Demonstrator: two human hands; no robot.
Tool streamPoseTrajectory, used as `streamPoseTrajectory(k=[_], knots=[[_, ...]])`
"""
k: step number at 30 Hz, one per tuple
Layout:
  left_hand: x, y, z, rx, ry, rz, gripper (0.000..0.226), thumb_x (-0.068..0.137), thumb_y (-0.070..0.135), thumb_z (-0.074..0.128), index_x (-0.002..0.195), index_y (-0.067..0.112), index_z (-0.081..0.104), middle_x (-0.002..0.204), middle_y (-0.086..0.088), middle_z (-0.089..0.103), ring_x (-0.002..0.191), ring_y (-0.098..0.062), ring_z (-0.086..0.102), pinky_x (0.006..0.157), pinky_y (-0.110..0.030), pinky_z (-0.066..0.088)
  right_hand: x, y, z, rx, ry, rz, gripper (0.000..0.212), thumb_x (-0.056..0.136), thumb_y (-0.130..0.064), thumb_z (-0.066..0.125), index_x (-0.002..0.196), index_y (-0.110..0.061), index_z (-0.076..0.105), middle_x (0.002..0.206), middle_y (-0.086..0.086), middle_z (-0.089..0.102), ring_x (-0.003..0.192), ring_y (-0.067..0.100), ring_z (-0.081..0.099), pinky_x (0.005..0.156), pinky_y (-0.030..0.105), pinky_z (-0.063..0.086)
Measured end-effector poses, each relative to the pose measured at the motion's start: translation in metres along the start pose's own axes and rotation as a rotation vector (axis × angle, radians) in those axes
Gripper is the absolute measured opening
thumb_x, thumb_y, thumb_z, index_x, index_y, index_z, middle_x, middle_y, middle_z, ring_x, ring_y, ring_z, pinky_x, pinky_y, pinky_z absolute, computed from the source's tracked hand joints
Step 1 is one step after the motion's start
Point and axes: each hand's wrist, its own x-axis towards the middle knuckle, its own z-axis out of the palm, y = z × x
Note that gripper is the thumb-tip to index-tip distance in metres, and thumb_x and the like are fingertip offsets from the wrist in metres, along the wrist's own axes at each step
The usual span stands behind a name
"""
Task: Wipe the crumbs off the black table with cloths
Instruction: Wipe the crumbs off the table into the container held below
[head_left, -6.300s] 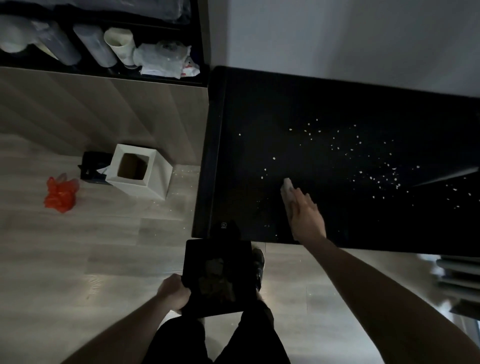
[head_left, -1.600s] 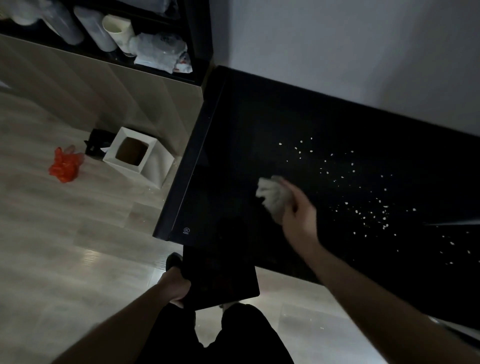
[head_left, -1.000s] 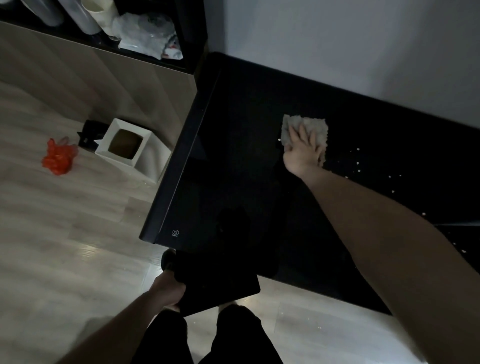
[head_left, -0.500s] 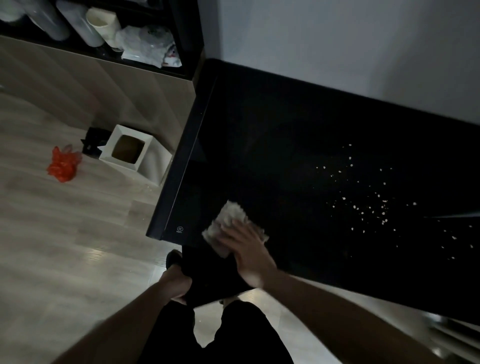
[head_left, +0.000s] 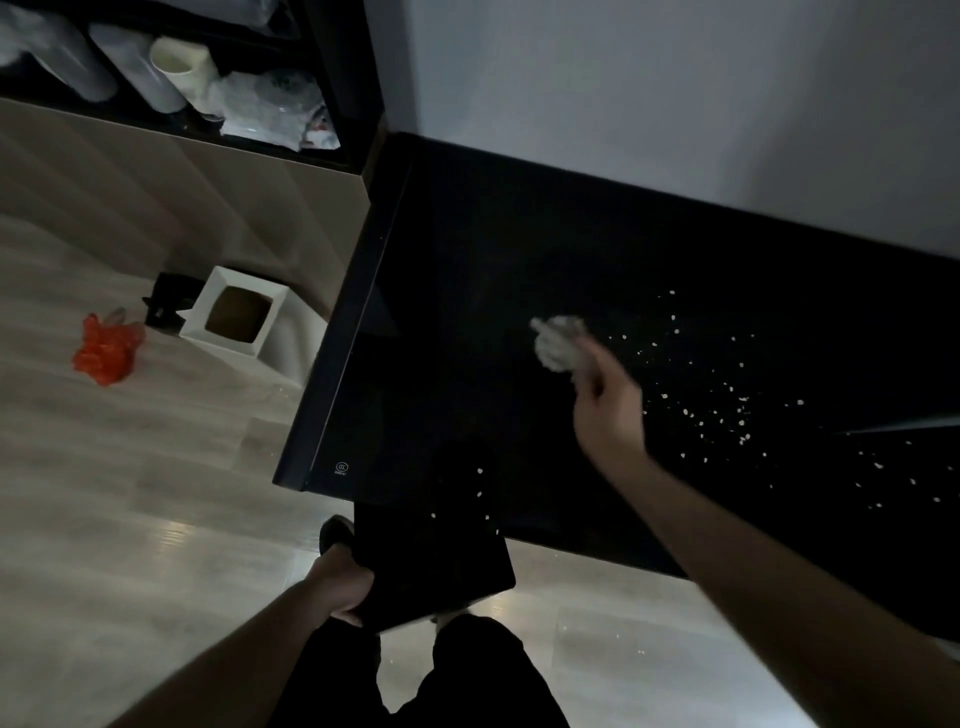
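Observation:
The black table (head_left: 467, 270) fills the right half of the view, against a pale wall. Several white crumbs (head_left: 717, 410) lie scattered on its right part. My right hand (head_left: 608, 410) holds a bunched pale cloth (head_left: 558, 343) over the middle of the table, just left of the crumbs; the hand and cloth are blurred. My left hand (head_left: 340, 587) grips a flat black tray (head_left: 431, 561) held below the table's near edge. A few crumbs (head_left: 480, 493) lie on the tray.
On the wooden floor to the left stand a white square bin (head_left: 239, 312), a small black object (head_left: 166, 299) and a crumpled red bag (head_left: 106, 348). A dark shelf (head_left: 171, 67) with rolls and plastic bags is at top left.
My right hand has carried the cloth from the table's near edge by the tray back up to the middle of the table. A few crumbs now lie on the tray.

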Motion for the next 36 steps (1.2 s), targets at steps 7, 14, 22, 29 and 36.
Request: streamPoseTrajectory(k=[7,14,22,29,36], knots=[[0.011,-0.004,0.001,-0.006,-0.013,0.027,0.033,0.088,0.001,0.049,0.117,-0.001,0.065,0.109,-0.025,0.071,0.082,-0.041,0.078,0.056,-0.045,0.066,0.100,0.057,-0.032,-0.638,-0.104,0.081,0.050,0.105,-0.014,0.048,0.154,-0.020,0.046,0.170,0.006,0.026,0.159,0.030,0.015,0.126,0.055,0.027],[0.010,-0.004,0.001,0.019,-0.010,0.076,0.023,0.091,0.002,0.052,0.104,-0.001,0.072,0.091,-0.020,0.078,0.066,-0.032,0.080,0.061,-0.045,0.067,0.065,0.070,0.022,-0.770,-0.137,0.088,0.061,0.106,-0.030,0.044,0.164,-0.034,0.026,0.176,0.000,0.008,0.162,0.030,0.004,0.128,0.058,0.013],[0.004,-0.005,-0.002,0.056,-0.004,0.119,0.024,0.092,0.003,0.050,0.102,0.000,0.072,0.088,-0.020,0.078,0.065,-0.034,0.080,0.062,-0.047,0.067,-0.092,0.064,0.078,-0.472,-0.256,-0.301,0.056,0.097,-0.011,0.058,0.151,-0.028,0.055,0.168,-0.005,0.037,0.160,0.022,0.021,0.125,0.052,0.026],[-0.007,-0.003,-0.004,0.198,0.018,0.190,0.024,0.091,0.001,0.048,0.100,-0.003,0.070,0.082,-0.018,0.073,0.063,-0.033,0.075,0.049,-0.037,0.064,-0.217,0.034,0.108,-0.236,-0.452,-0.174,0.053,0.100,-0.004,0.047,0.147,-0.025,0.059,0.162,-0.016,0.041,0.155,-0.002,0.027,0.125,0.040,0.034],[-0.001,-0.006,-0.002,0.312,0.013,0.181,0.024,0.090,0.009,0.052,0.104,-0.001,0.069,0.091,-0.019,0.077,0.069,-0.034,0.079,0.063,-0.041,0.067,-0.232,0.000,0.064,0.049,-0.118,0.203,0.063,0.104,0.005,0.043,0.144,-0.042,0.059,0.133,-0.025,0.067,0.123,-0.004,0.063,0.106,0.026,0.051]])
